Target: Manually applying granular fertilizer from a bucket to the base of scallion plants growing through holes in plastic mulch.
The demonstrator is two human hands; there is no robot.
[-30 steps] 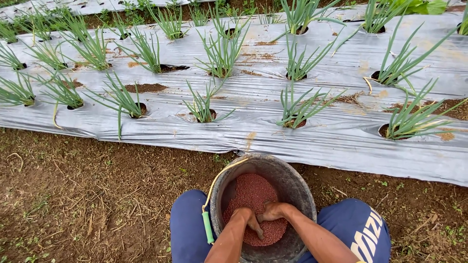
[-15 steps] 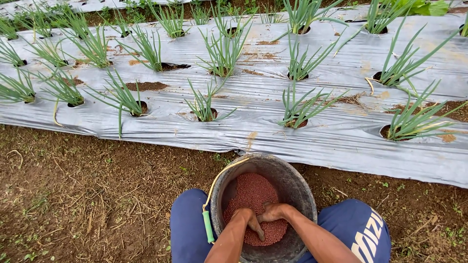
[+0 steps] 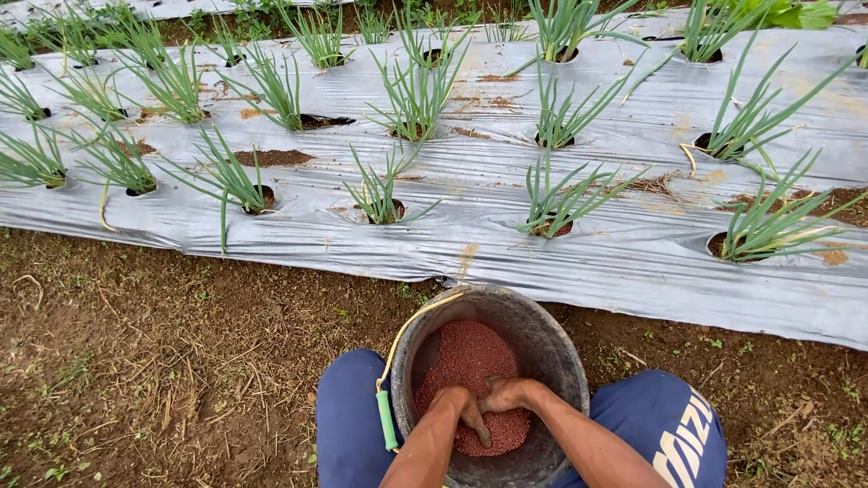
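A dark round bucket [image 3: 542, 334] stands on the ground between my knees, part filled with small reddish-brown granules [image 3: 466, 352]. Both my hands are down inside it, side by side. My left hand [image 3: 463, 408] rests on the granules with its fingers curled into them. My right hand [image 3: 506, 394] lies right beside it, touching it, fingers bent down into the granules. I cannot tell how much either hand holds. The bucket's thin handle with a green grip [image 3: 386, 418] hangs over its left rim.
A raised bed covered in silver plastic sheet [image 3: 615, 262] runs across in front, with green onion-like plants [image 3: 556, 203] growing from holes in rows. Bare brown soil with dry straw [image 3: 163, 361] lies to the left. My knees wear blue trousers [image 3: 348, 416].
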